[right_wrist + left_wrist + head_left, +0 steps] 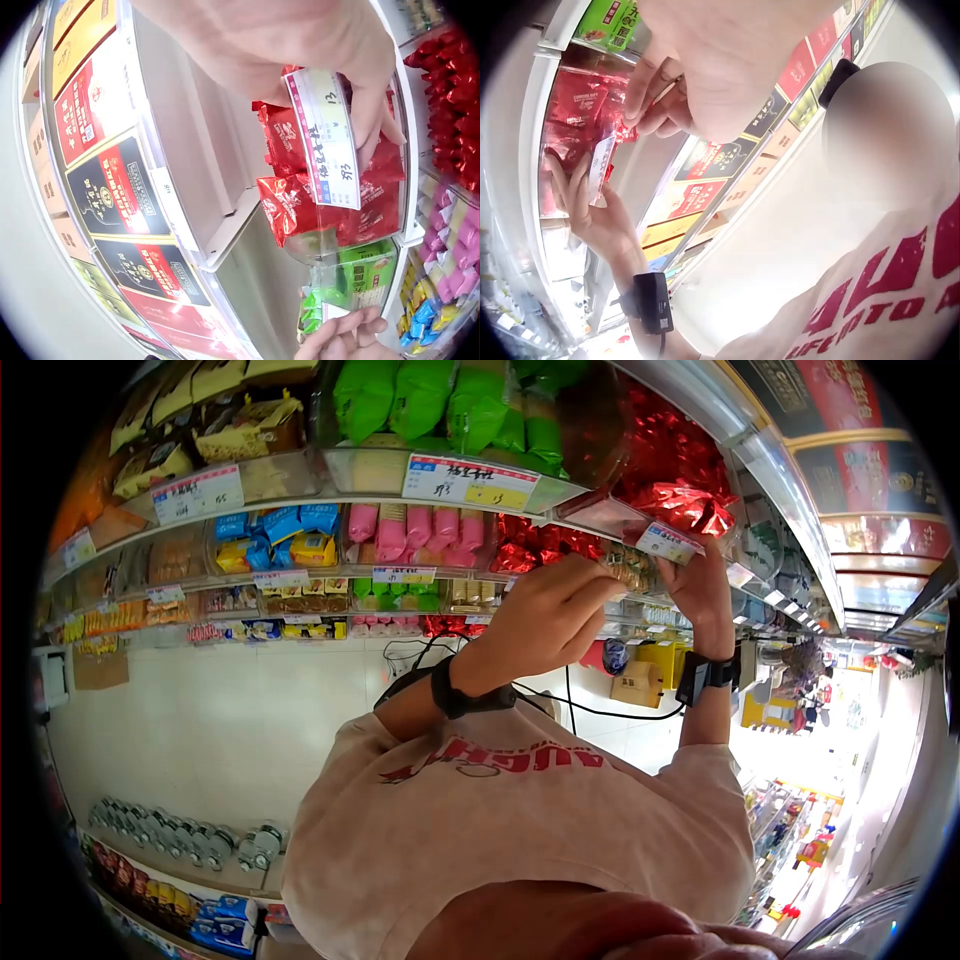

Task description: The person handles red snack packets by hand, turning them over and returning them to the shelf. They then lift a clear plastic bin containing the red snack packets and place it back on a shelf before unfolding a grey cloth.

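Note:
In the head view my left hand [550, 615] is held in front of the shelf with its fingers loosely bent. Seen from the right wrist, that left hand [346, 339] is below a clear bin of green packets [360, 281], with nothing showing in its fingers. My right hand [695, 590] grips the price tag [668, 543] at the front of a bin of shiny red packets [680, 490]. The tag [324, 139] is close up in the right wrist view, with fingers [369, 112] beside it; the thumb is partly hidden. Red foil packets [289, 202] stick out past the tag.
Lower tiers hold pink packets [415, 530] and blue and yellow packets [275, 538]. Boxed goods [120, 187] line a shelf opposite the bins. A cable [600, 710] runs between the wrists. Bottles [165, 830] stand on a low shelf behind.

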`<state>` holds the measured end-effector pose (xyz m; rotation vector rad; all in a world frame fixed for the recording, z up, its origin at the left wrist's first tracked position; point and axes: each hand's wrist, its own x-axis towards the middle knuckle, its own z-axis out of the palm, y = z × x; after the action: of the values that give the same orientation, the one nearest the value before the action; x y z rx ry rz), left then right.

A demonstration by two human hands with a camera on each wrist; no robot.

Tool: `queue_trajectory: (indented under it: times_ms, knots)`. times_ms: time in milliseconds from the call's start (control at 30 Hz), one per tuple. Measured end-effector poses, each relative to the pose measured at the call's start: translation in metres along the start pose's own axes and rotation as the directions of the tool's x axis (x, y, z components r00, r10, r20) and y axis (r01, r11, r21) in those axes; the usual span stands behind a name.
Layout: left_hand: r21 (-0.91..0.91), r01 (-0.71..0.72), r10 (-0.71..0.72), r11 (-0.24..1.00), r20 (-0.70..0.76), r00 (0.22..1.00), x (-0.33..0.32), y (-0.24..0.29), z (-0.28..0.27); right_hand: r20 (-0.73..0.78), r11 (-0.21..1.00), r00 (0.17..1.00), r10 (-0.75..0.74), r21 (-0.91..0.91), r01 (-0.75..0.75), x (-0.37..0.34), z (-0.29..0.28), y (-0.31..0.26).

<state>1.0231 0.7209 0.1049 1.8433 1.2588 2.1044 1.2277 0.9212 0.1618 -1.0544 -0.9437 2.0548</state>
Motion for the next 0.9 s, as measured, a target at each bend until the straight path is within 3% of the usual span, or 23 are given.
queue_trajectory:
  times_ms: [100,233,333,367,467,533,600,667,800,900]
  knots:
    - [0.002,0.009,-0.009,1.000,0.031,0.999,0.004,-0.002,0.000,0.146,0.993,0.984,0.105,-0.064,-0.096,-0.006,0.011,-0.003]
    - [-0.062,0.111,-0.102,0.992,0.135,0.986,0.008,-0.003,0.002,0.073,0.974,0.997,0.028,-0.227,-0.011,-0.007,-0.005,0.013]
    - [-0.056,0.099,-0.089,0.994,0.160,0.983,0.015,-0.002,0.004,-0.011,0.885,0.970,-0.242,-0.413,0.216,-0.025,-0.002,0.046]
    - [-0.052,0.093,-0.083,0.994,0.169,0.982,0.019,-0.003,0.006,-0.020,0.819,0.938,-0.347,-0.493,0.293,-0.032,0.002,0.056]
    - [0.065,-0.137,0.121,0.988,0.206,0.971,0.035,-0.001,0.019,0.012,0.687,0.844,-0.536,-0.574,0.445,-0.049,0.004,0.069]
    - [0.171,-0.178,0.126,0.969,0.281,0.952,0.050,0.005,0.032,0.046,0.581,0.728,-0.684,-0.570,0.581,-0.054,0.006,0.077]
    - [0.274,-0.211,0.109,0.938,0.347,0.932,0.064,0.004,0.045,0.066,0.488,0.662,-0.747,-0.622,0.613,-0.060,0.016,0.076]
    - [0.395,-0.193,0.062,0.898,0.321,0.945,0.072,-0.002,0.054,0.147,0.390,0.595,-0.790,-0.629,0.672,-0.057,0.016,0.075]
    - [0.529,-0.207,0.073,0.823,0.262,0.962,0.083,-0.014,0.061,0.156,0.458,0.617,-0.771,-0.538,0.708,-0.052,0.012,0.071]
    - [0.636,-0.213,0.090,0.742,0.220,0.971,0.090,-0.007,0.067,0.185,0.253,0.423,-0.887,-0.573,0.780,-0.043,0.005,0.054]
